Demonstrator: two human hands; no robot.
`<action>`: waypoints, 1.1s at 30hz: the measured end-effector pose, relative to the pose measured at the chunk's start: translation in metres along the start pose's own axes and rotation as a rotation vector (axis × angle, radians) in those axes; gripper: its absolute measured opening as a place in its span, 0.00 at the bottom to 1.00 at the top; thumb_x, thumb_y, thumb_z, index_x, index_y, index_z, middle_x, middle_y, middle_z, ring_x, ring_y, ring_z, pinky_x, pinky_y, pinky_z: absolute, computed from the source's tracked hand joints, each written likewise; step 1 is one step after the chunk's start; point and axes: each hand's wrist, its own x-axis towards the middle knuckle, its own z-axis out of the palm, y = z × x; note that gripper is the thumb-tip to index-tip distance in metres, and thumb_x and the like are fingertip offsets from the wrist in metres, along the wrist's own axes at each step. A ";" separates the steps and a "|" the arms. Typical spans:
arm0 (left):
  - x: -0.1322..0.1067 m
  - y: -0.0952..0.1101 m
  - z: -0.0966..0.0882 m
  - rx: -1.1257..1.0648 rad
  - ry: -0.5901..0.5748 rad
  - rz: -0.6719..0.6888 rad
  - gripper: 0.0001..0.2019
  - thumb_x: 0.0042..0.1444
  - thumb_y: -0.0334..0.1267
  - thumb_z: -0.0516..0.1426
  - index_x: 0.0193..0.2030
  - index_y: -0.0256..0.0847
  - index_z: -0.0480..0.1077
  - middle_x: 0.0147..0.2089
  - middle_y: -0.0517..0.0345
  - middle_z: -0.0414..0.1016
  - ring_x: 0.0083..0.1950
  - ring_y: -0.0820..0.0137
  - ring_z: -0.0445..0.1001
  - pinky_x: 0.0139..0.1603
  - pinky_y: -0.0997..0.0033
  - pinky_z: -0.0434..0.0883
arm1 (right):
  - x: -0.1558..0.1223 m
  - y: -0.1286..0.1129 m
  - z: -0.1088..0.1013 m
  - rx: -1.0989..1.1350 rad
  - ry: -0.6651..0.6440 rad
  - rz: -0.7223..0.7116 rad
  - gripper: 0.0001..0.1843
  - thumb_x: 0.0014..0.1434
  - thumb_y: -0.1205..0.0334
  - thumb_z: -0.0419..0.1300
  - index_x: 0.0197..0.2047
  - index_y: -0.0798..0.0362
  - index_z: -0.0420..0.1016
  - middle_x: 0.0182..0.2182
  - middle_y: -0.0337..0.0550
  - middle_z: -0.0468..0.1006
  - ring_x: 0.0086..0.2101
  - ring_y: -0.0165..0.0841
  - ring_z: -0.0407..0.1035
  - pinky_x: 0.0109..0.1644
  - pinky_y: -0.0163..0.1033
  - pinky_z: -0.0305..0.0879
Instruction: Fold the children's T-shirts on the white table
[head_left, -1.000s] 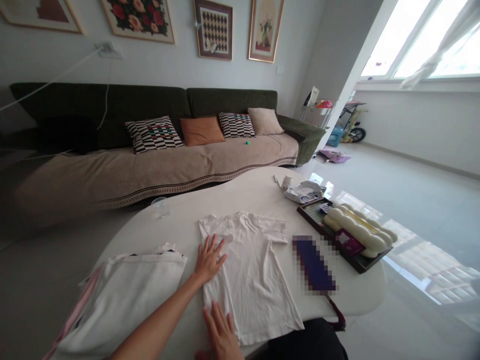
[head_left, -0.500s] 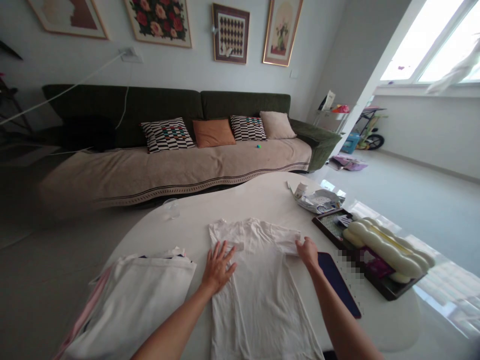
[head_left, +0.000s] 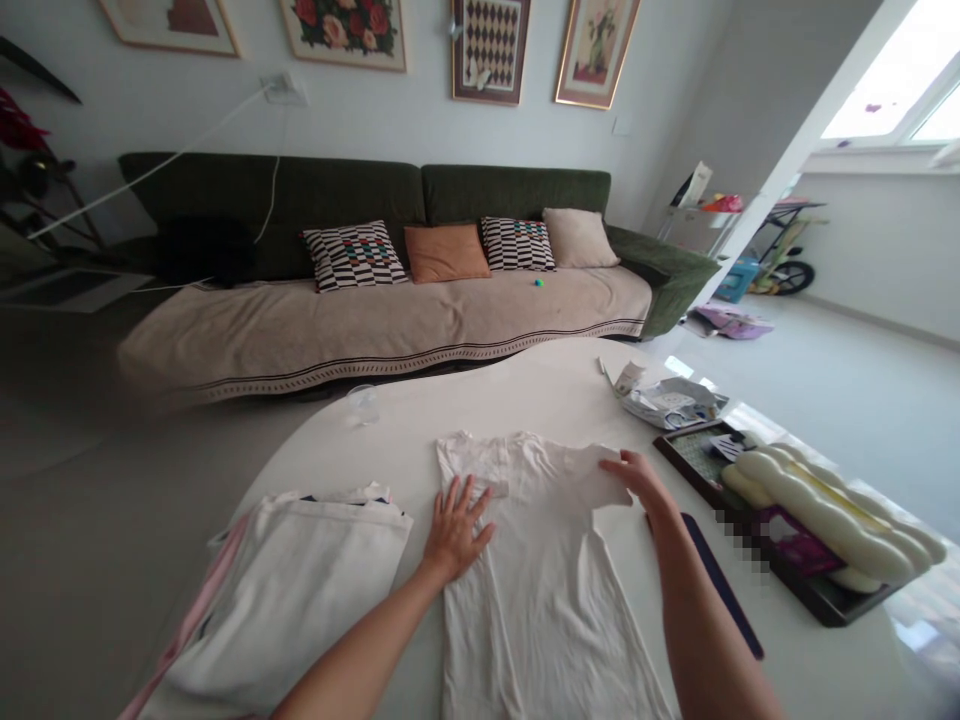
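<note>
A white short-sleeved T-shirt [head_left: 547,570] lies spread on the white table [head_left: 420,420], its collar toward the sofa. Its left side is folded inward, with the sleeve lying across the body. My left hand [head_left: 457,530] rests flat on that folded edge, fingers spread. At the other side, my right hand [head_left: 637,478] pinches the right sleeve between thumb and fingers and lifts it slightly off the table. To the left of the shirt lies a stack of folded clothes [head_left: 300,580], white on top with pink showing at the edge.
A clear cup [head_left: 364,404] stands at the table's far left. On the right are a crumpled silver packet [head_left: 671,402], a dark tray [head_left: 821,600] bearing a cream puffy tissue-box-like object [head_left: 832,500], and a dark blue flat object [head_left: 724,590]. A green sofa [head_left: 517,185] stands beyond.
My right hand has drawn the right sleeve up and turned it, so it now hangs loosely from the fingers. The left hand stays on the shirt. The whole view has shifted slightly.
</note>
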 end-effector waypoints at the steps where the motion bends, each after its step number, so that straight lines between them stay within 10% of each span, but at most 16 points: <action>1: 0.000 0.000 0.000 0.001 0.000 0.001 0.28 0.56 0.53 0.45 0.63 0.58 0.43 0.67 0.62 0.40 0.66 0.57 0.36 0.61 0.47 0.43 | -0.001 -0.011 0.000 -0.019 0.037 -0.027 0.08 0.51 0.62 0.59 0.33 0.58 0.70 0.25 0.39 0.71 0.29 0.30 0.67 0.31 0.34 0.61; 7: -0.001 0.001 0.001 0.016 0.000 0.000 0.28 0.56 0.50 0.47 0.63 0.58 0.43 0.67 0.62 0.39 0.66 0.55 0.36 0.61 0.47 0.42 | -0.021 -0.091 0.054 -0.086 0.184 -0.192 0.12 0.50 0.69 0.51 0.39 0.55 0.67 0.32 0.46 0.71 0.36 0.34 0.66 0.37 0.35 0.57; 13: 0.000 0.000 0.002 0.030 0.019 0.007 0.25 0.56 0.50 0.48 0.61 0.55 0.53 0.67 0.61 0.41 0.66 0.56 0.36 0.61 0.47 0.43 | -0.068 -0.126 0.135 -0.036 -0.005 -0.510 0.15 0.51 0.69 0.52 0.44 0.53 0.65 0.36 0.42 0.72 0.34 0.28 0.68 0.38 0.33 0.60; 21: -0.003 0.003 -0.001 0.031 -0.004 -0.003 0.24 0.57 0.54 0.43 0.56 0.50 0.62 0.67 0.61 0.40 0.67 0.58 0.34 0.62 0.50 0.41 | -0.138 0.028 0.061 -0.127 0.044 -0.520 0.20 0.52 0.57 0.53 0.48 0.55 0.64 0.42 0.50 0.71 0.44 0.39 0.65 0.47 0.43 0.59; 25: 0.003 0.006 -0.010 0.034 -0.109 -0.026 0.26 0.57 0.54 0.42 0.58 0.48 0.59 0.68 0.59 0.37 0.67 0.57 0.31 0.62 0.47 0.39 | -0.176 0.095 0.040 -0.326 0.030 -0.371 0.18 0.46 0.60 0.56 0.42 0.55 0.67 0.29 0.44 0.72 0.34 0.37 0.67 0.39 0.38 0.61; 29: -0.002 0.017 -0.033 0.059 -0.286 -0.057 0.32 0.53 0.55 0.47 0.63 0.44 0.49 0.67 0.49 0.35 0.66 0.53 0.30 0.59 0.39 0.38 | -0.198 0.104 0.039 -0.333 0.061 -0.354 0.04 0.47 0.65 0.51 0.27 0.53 0.67 0.22 0.39 0.68 0.29 0.34 0.65 0.34 0.35 0.59; 33: -0.057 0.040 -0.044 0.018 -0.271 0.009 0.37 0.54 0.52 0.48 0.65 0.38 0.38 0.67 0.41 0.39 0.67 0.55 0.35 0.60 0.45 0.43 | -0.219 0.084 0.036 -0.276 0.110 -0.390 0.06 0.49 0.66 0.49 0.29 0.53 0.66 0.27 0.41 0.69 0.31 0.32 0.65 0.36 0.35 0.59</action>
